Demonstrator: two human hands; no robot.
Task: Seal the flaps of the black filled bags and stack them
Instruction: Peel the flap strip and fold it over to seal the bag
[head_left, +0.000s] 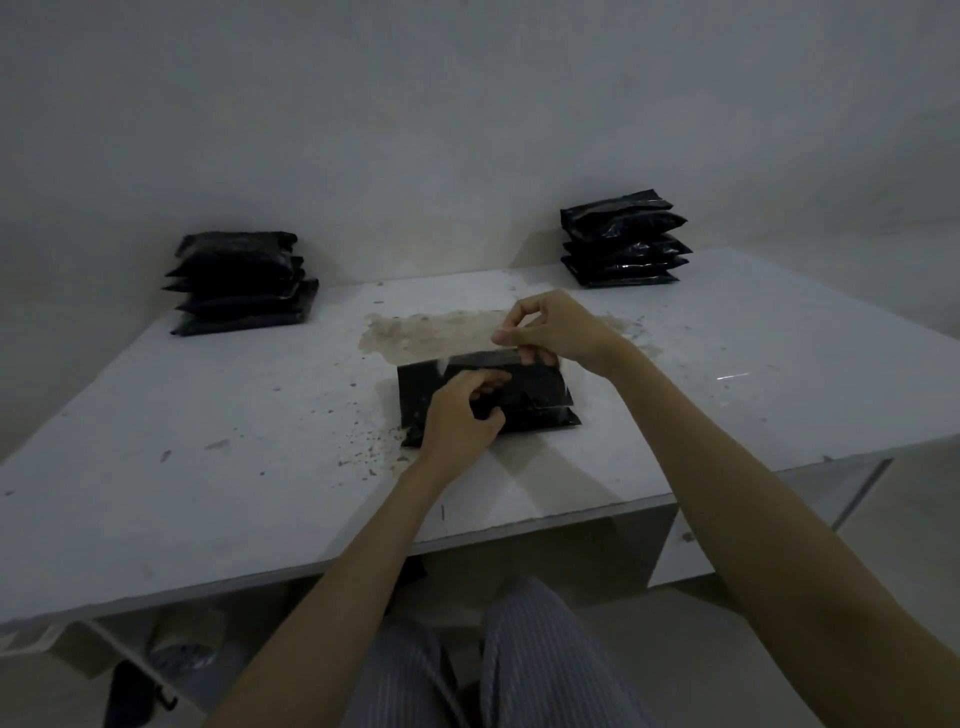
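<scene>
Two stacks of black filled bags stand at the far side of the white table (156, 415), and one more black bag (524, 400) lies flat between them, nearer the person, under both hands. The left stack (241, 283) shows roughly five bags, though the dim light makes the count unsure; the right stack (626, 241) shows five. Two bare hands work on the single bag.

The left hand (462, 415) rests on the near left part of the bag with its fingers curled inward, thumb and fingertips drawn together on the black film; whether they actually pinch it cannot be told. The bag's body spreads out to the right of these fingers and past them toward the wall.

The right hand (550, 327) is raised over the bag's far edge. Its thumb and forefinger pinch a thin pale strip (470, 358) that runs leftward from the fingertips along the flap (485, 358), while the other fingers curl loosely above. The flap lies just below and to the left of those fingertips, and the bulk of the bag lies nearer the person than they do.

A brownish stain (431, 330) marks the tabletop just beyond the right fingers, and small dark specks (371, 449) are scattered to the left of the left hand.
</scene>
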